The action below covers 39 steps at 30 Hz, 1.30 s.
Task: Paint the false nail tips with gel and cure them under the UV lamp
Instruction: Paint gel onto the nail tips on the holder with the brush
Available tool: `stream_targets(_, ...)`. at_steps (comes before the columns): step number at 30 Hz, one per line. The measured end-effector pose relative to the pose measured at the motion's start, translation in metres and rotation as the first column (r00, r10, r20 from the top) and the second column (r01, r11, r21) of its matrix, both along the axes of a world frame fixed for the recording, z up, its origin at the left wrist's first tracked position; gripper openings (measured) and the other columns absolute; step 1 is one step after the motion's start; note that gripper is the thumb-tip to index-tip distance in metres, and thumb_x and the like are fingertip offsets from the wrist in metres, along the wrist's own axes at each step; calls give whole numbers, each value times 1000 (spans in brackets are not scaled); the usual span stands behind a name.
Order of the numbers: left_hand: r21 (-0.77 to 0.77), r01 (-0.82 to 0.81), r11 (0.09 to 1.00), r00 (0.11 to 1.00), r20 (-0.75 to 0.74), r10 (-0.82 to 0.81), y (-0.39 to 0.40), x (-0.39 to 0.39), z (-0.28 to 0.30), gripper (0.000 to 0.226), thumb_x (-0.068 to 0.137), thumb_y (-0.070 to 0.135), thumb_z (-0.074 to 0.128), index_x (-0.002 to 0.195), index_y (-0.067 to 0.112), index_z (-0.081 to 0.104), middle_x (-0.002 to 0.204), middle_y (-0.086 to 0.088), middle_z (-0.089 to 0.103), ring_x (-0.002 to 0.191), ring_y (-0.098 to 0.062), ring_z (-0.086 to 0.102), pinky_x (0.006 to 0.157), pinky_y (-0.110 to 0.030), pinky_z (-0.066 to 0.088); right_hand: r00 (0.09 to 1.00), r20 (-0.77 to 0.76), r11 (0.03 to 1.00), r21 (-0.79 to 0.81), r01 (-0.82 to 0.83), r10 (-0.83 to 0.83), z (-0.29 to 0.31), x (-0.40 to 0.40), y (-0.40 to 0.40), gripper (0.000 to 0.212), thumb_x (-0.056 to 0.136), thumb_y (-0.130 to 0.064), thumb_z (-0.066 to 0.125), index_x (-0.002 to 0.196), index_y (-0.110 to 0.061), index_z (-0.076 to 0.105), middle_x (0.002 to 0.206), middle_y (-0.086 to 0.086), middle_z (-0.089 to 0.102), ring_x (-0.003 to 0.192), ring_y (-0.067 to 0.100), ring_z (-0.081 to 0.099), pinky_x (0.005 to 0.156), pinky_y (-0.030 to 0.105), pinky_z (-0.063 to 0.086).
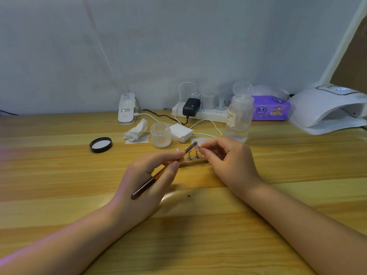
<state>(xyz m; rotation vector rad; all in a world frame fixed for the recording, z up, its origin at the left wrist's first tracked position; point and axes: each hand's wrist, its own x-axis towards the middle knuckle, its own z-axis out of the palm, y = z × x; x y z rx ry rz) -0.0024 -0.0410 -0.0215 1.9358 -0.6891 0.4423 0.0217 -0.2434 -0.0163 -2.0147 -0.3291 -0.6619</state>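
Head view: left hand [151,175] grips a brush [158,173] pen-style, its tip at a nail tip [197,148] that the right hand [228,161] pinches between thumb and forefinger. Both hover just above a wooden stand [195,161] with metal holders [192,156]; another pinkish tip [177,149] shows at the stand's left end, mostly hidden by fingers. Open gel jar [160,134] just behind the stand, its black lid [100,144] off to the left. UV lamp [325,110] sits far right, well apart, nothing visible inside. Judgement: painting stage, mid-coat on one tip. Can't tell how many tips are coated. Curing looks not yet started; remaining tips and lamp step are left.
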Motion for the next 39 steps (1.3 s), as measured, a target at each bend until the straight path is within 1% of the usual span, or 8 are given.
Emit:
stream_targets(3,-15,-26,1000,1000,-9,26,0,-1,1,23,92,31,59,113,36,68,106,22,71,107,1,64,90,-13,45,1000,0,1000,-12,-2,2,0,0,0,6,83,-6,71,88,-7,73,74,-6,68,69,5,62,63,18,51)
stream_targets(7,-34,1,999,1000,14,0,-1,-3,4,28,91,36,55,114,30,68,108,20,71,107,1,64,89,-9,44,1000,-14,1000,1,-3,3,1,-1,-1,7,84,-7,71,90,-7,72,75,-7,67,71,5,63,66,22,53)
stream_targets(13,-45,-14,999,999,-29,13,-1,-2,2,24,90,25,59,110,31,70,105,20,72,106,-1,65,88,-11,45,1000,-22,1000,8,0,0,1,0,-1,6,84,-7,70,90,-8,72,75,-3,68,69,7,63,67,28,54)
stream_targets(19,-29,41,999,999,16,-41,0,-3,4,26,92,32,57,116,26,68,109,17,72,108,-6,65,90,-14,46,1000,-17,1000,1,2,-2,1,-1,-1,7,84,-7,70,91,-8,72,75,-5,68,70,5,63,67,25,54)
stream_targets(24,-71,16,997,997,-68,-21,-2,-1,4,22,89,33,58,105,27,71,100,14,74,104,-8,67,88,-16,46,999,-33,1000,6,1,-1,0,-1,-1,6,85,-9,69,90,-11,72,75,-7,68,69,6,63,66,28,55)
stream_targets(29,-81,62,995,997,-43,-65,-2,-5,6,30,90,35,54,112,22,69,104,9,74,107,-11,67,90,-19,48,999,-39,1000,31,-5,7,1,0,-1,8,84,-5,69,90,-11,71,73,-8,67,69,2,64,64,15,52)
stream_targets(35,-76,22,997,998,-65,-27,-2,-4,5,22,89,35,55,105,31,69,100,16,74,104,-7,66,90,-19,47,999,-45,1000,26,-10,12,1,-2,-1,7,86,-7,68,91,-11,71,76,-4,69,72,8,66,68,27,55)
stream_targets(39,-80,69,994,996,-54,-73,-2,-6,6,27,90,36,52,110,26,67,102,14,74,107,-11,66,92,-23,48,998,-58,999,41,-17,20,1,-2,0,9,86,-5,67,91,-12,70,76,-2,69,71,7,66,68,27,56)
